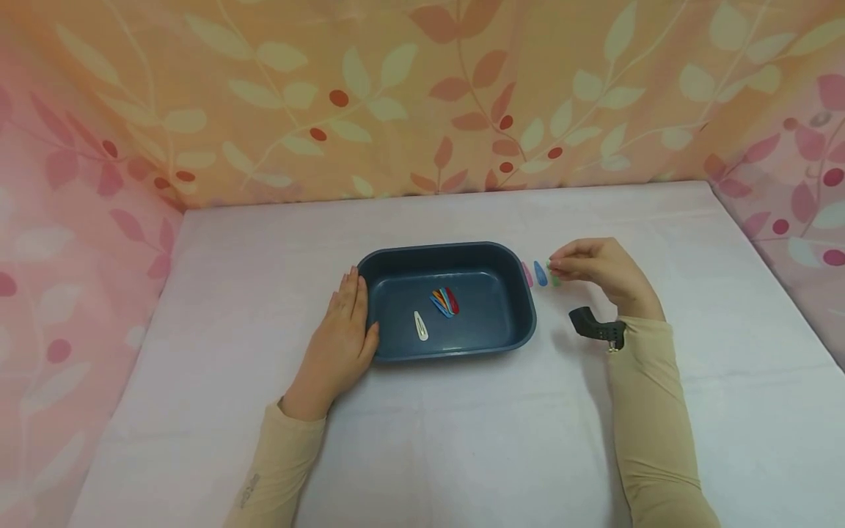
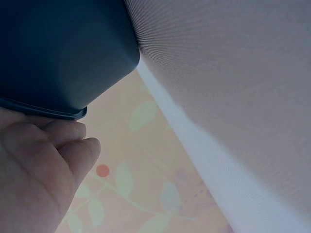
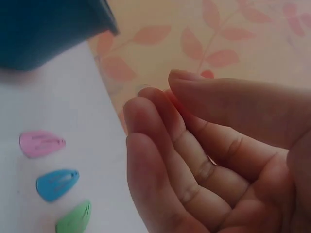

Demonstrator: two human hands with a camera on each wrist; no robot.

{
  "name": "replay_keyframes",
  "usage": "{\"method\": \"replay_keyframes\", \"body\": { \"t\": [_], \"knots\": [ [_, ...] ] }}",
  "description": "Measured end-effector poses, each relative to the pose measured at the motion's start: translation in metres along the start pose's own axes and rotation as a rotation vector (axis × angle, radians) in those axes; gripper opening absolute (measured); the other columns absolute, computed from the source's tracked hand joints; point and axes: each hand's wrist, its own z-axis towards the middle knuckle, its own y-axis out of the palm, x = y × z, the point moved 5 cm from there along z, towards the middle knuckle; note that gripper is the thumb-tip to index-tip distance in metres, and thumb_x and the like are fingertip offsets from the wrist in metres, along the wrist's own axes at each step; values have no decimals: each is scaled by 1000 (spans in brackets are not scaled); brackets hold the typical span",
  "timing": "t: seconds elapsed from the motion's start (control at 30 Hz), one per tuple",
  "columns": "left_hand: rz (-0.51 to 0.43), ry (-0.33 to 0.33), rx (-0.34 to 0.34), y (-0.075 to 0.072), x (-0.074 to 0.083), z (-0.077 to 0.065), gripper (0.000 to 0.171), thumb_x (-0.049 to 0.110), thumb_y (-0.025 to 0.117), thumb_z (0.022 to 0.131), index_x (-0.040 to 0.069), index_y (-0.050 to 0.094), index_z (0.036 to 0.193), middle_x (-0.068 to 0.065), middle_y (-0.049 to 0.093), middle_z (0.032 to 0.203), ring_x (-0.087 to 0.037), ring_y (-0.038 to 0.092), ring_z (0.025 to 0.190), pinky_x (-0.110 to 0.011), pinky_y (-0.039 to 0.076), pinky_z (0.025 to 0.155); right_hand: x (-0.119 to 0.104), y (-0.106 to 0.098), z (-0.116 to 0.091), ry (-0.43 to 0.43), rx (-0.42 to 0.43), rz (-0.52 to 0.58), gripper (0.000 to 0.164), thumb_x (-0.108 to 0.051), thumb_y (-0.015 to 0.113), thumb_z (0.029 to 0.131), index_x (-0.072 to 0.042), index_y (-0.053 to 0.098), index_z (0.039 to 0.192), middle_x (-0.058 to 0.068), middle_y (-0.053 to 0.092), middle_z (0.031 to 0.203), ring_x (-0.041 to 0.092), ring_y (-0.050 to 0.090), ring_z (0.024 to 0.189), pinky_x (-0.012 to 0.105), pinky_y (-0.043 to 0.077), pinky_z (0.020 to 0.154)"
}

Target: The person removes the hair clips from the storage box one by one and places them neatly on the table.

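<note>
My left hand (image 1: pixel 338 343) rests against the left rim of a dark blue tray (image 1: pixel 455 355), fingers straight, thumb by the near corner. Inside lie a white hair clip (image 1: pixel 421 327) and a small pile of red, orange and blue hair clips (image 1: pixel 445 302). To the right of the tray, a pink hair clip (image 3: pixel 41 144), a blue hair clip (image 3: pixel 57 185) and a green hair clip (image 3: pixel 74 219) lie in a row on the cloth. Over the green one hovers my right hand (image 1: pixel 604 271), fingers loosely bent, thumb near the index finger. Nothing shows between them in the right wrist view.
A white cloth covers the table (image 1: pixel 462 440). Leaf-patterned fabric (image 1: pixel 409 95) stands behind it and at both sides. A black wrist camera mount (image 1: pixel 594 326) sticks out from the right sleeve, above the cloth.
</note>
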Motion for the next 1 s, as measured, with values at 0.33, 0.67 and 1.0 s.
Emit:
{"method": "replay_keyframes", "body": {
  "t": [0.33,0.67,1.0],
  "knots": [
    [14,11,11,1,-1,1,65,18,49,91,-19,25,139,-31,15,150,-39,19,139,-50,21,109,-23,19,-7,-14,-51,-55,30,-12,69,86,12,65,102,7,72,84,27,68,80,29,54,72],
    [17,1,12,1,-1,1,65,19,49,91,-19,25,139,-30,15,151,-39,18,139,-49,21,110,-35,40,-8,-70,-159,-82,27,-9,67,87,13,65,102,8,72,87,22,69,79,28,54,73],
    [11,2,11,1,-2,1,65,19,48,91,-19,25,139,-30,14,151,-39,18,139,-49,21,110,-36,57,-7,-82,-250,-20,22,-1,63,87,16,62,101,5,72,85,19,68,79,29,54,73]
  ]
}}
